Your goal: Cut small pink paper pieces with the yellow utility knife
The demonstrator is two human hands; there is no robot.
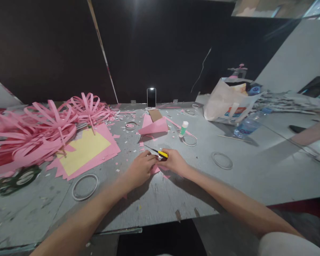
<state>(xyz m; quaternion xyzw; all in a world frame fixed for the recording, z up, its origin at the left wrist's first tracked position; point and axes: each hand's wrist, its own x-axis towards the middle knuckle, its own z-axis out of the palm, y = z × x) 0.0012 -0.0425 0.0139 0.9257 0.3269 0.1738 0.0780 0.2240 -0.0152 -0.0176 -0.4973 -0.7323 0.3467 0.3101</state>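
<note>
Bare left hand (142, 166) and right hand (174, 162), slender bare forearms (224, 192), plain whitish sleeve (285, 245) at right.

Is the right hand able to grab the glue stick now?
Probably yes: the glue stick is just past the right hand, with nothing tall between. That hand holds a yellow-handled tool, so it may need to let go first.

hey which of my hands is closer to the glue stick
Right. The right hand is this side of the glue stick; the left hand is farther away, to its near left.
</note>
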